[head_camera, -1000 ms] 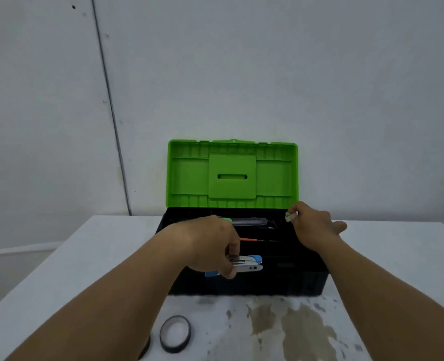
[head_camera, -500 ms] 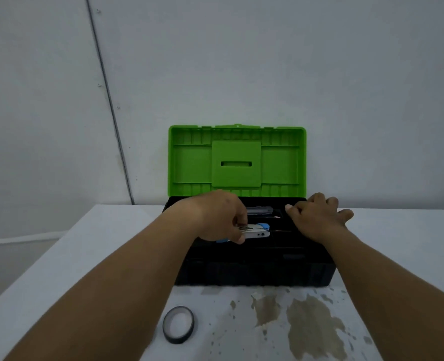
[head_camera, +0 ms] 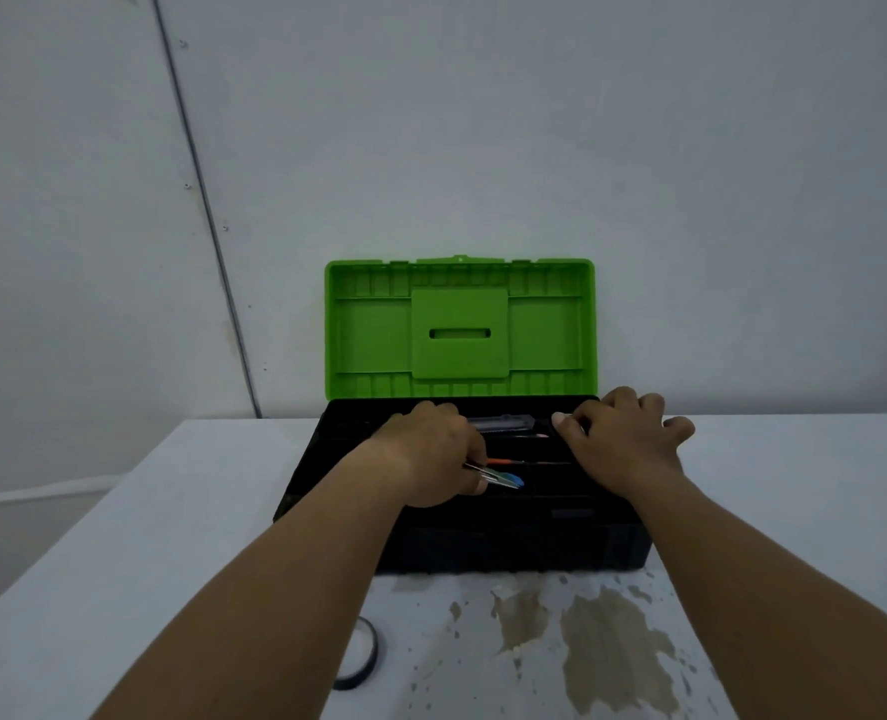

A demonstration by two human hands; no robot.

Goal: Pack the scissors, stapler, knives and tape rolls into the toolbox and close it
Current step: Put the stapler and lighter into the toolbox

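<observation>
Step in hand: I judge I am putting the stapler (head_camera: 501, 478) into the toolbox (head_camera: 509, 543), with packing only partly done
Toolbox: black body on the white table (head_camera: 119, 537), its green lid (head_camera: 459, 330) standing upright behind the tray, so closing is not yet possible
My left hand (head_camera: 433, 454): fingers curled tight around the silver and blue stapler, holding it low over the front left part of the toolbox tray
Stapler: its blue tip points toward the toolbox's right side; whether it touches the tray floor I cannot tell
My right hand (head_camera: 620, 441): resting over the right rear rim of the toolbox, fingers loosely bent and narrow; something small and pale shows at the thumb tip, too small to name, so I cannot tell if it grips anything
Utility knife (head_camera: 503, 422): grey body lying lengthwise in the rear of the toolbox, between my two hands
Orange-handled tool (head_camera: 506, 461): thin, lying across the middle of the toolbox, just behind the stapler; too slim to say whether it is a knife
Tape roll (head_camera: 363, 654): dark ring on the table in front of the toolbox, well apart from it, half hidden by my left forearm
Scissors: not made out anywhere
Next move, as I judge it: release the stapler flat in the tray, draw my left hand back toward the tape roll in front of the toolbox, and keep the lid up until that roll is inside
</observation>
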